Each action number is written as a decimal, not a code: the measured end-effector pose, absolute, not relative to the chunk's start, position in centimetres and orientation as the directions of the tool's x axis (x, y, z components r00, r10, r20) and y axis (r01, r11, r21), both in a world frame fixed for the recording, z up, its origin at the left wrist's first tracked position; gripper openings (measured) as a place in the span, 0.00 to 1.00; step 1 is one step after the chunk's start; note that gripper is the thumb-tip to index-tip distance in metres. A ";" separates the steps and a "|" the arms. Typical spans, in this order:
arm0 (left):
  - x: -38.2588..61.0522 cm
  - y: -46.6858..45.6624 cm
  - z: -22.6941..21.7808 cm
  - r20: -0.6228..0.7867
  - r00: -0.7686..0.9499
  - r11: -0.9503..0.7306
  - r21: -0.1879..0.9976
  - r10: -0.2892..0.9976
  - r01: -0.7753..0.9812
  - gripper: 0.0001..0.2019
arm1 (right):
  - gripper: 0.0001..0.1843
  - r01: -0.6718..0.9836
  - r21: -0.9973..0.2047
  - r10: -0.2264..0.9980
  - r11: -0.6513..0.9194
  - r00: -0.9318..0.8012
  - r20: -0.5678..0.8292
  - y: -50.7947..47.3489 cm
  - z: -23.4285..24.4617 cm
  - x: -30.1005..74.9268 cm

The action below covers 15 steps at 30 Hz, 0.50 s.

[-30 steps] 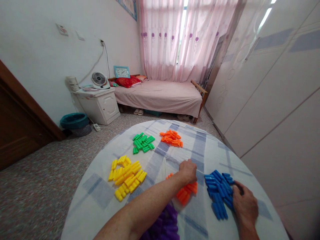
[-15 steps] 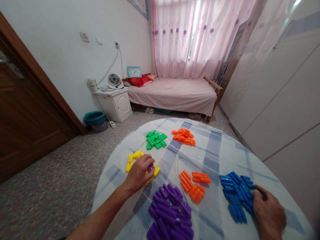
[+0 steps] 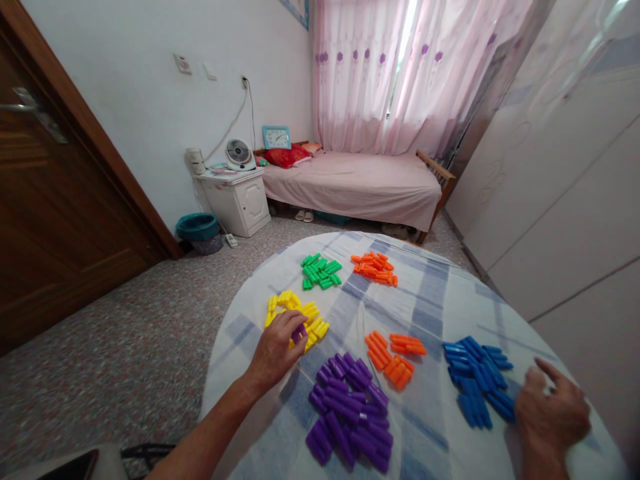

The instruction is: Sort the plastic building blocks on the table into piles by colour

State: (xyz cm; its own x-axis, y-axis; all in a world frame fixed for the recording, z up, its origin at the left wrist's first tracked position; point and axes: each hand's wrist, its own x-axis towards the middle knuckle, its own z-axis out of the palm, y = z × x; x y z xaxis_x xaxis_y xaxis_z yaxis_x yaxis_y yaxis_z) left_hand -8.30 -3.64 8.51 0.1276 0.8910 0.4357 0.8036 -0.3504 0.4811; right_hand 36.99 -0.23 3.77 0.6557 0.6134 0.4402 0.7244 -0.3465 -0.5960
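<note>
My left hand [image 3: 281, 345] is closed around a small purple plastic tube-shaped piece [image 3: 299, 333], just in front of a pile of yellow pieces [image 3: 313, 320], which it partly covers. A large heap of similar purple pieces [image 3: 353, 417] lies to the right of my left forearm. My right hand [image 3: 553, 408] is just right of a pile of blue pieces [image 3: 477, 373], a small gap apart from it. Its index finger and thumb are spread, and nothing shows between them. Three small bundles of orange pieces [image 3: 397, 370] lie between the purple and blue heaps.
Farther back on the round table's checked cloth [image 3: 395, 300] lie green pieces [image 3: 321, 272] and more orange pieces [image 3: 375, 269]. Beyond the table are a bed [image 3: 360, 180], a white cabinet [image 3: 250, 207] with a fan [image 3: 240, 155], and a bin [image 3: 199, 233].
My right hand has moved away from the blue pile to the right, and its fingers have parted. My left hand still holds the purple piece by the yellow pile. The view has shifted slightly.
</note>
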 end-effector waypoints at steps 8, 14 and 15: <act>-4.1 -8.7 5.4 0.242 0.237 -0.338 0.696 0.941 0.633 0.17 | 0.22 0.826 -0.557 0.853 0.088 0.226 0.470 0.8 5.1 31.2; -2.9 -10.1 10.4 0.242 0.126 -0.272 0.890 0.962 0.367 0.13 | 0.19 0.784 -0.537 0.930 0.311 -0.134 0.342 -0.4 4.2 26.5; -3.1 -11.0 11.7 0.169 0.172 -0.208 0.948 0.971 0.240 0.12 | 0.20 0.782 -0.534 0.930 0.321 -0.153 0.334 -0.5 4.1 26.0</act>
